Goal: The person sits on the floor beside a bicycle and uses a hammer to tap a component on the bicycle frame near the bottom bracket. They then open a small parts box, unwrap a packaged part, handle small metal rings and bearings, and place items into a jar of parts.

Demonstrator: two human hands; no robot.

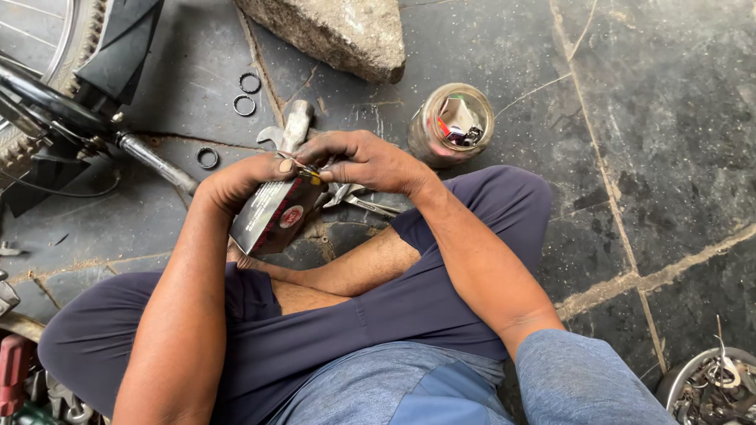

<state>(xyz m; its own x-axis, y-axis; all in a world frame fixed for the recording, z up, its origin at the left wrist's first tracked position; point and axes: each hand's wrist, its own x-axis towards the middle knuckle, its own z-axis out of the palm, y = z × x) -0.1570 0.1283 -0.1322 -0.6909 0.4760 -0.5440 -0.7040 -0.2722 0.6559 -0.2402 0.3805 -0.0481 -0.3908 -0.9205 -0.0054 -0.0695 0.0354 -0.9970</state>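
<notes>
Dark stone floor with cracked joints lies under a person who sits cross-legged on it. The left hand grips a small dark carton with red print, its fingers closed around the upper end, and holds it tilted above the crossed legs. The right hand meets it at the top edge; its fingers are pinched narrow at the flap of the carton. By my judgement the step in hand is opening this carton — the flap looks lifted only a little. The next move, I think, calls for a steady hold from the left hand while the right pulls the flap fully open.

Near the hands lie a wrench, pliers and three small rings. A glass jar with small parts stands just beside the right wrist — a bicycle wheel is at the far left.
</notes>
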